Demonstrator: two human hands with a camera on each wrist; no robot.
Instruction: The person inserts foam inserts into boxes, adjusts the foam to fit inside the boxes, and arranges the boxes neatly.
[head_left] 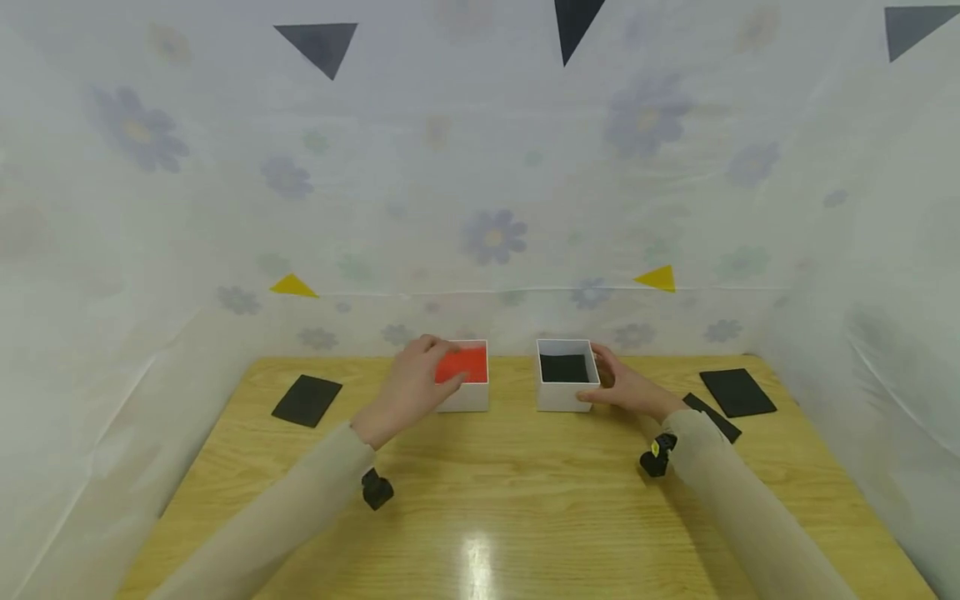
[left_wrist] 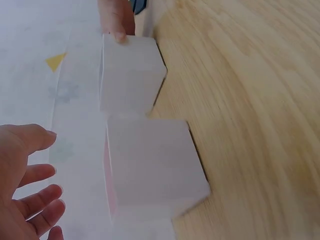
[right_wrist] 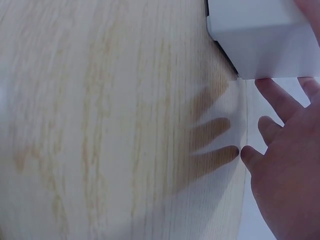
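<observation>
Head view: on the wood-grain tabletop (head_left: 525,500), the left hand (head_left: 411,387) rests curled on the red-lined box (head_left: 467,377); the right hand (head_left: 626,386) cups the black-lined box (head_left: 566,373).
Left wrist view: fingers (left_wrist: 35,200) spread, holding nothing.
Right wrist view: fingers (right_wrist: 272,132) loosely extended beside smooth white cardboard.

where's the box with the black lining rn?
In the head view, the black-lined box sits at the table's far edge, right of the orange-lined box, with the right hand against its right side.
</observation>
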